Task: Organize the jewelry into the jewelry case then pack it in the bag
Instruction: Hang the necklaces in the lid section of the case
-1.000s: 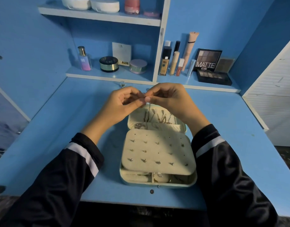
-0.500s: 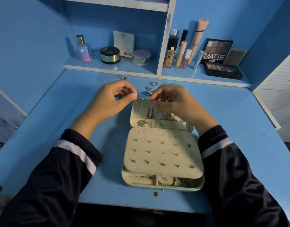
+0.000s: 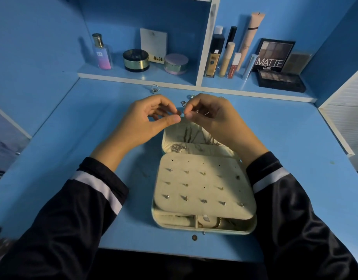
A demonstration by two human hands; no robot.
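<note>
A cream jewelry case (image 3: 202, 229) lies open on the blue desk (image 3: 73, 138). Its earring panel (image 3: 204, 184) holds several studs. The raised lid (image 3: 186, 132) behind it has necklaces hanging inside, with a silver chain (image 3: 178, 147) bunched at its base. My left hand (image 3: 145, 122) and my right hand (image 3: 212, 118) hover over the lid, fingertips almost touching. Together they pinch a thin chain (image 3: 179, 113) that is hard to make out. Loose jewelry pieces (image 3: 183, 103) and a ring (image 3: 154, 88) lie on the desk beyond my hands. No bag is in view.
A low shelf (image 3: 137, 77) at the back carries a perfume bottle (image 3: 101, 53), round jars (image 3: 136, 60), makeup tubes (image 3: 226, 57) and eyeshadow palettes (image 3: 279, 79). A white slatted panel (image 3: 348, 110) stands at the right. A small coin-like disc (image 3: 194, 237) lies before the case.
My hands drew apart half a second ago and have come back together over the lid. The chain that hung from my fingers no longer dangles in sight.
</note>
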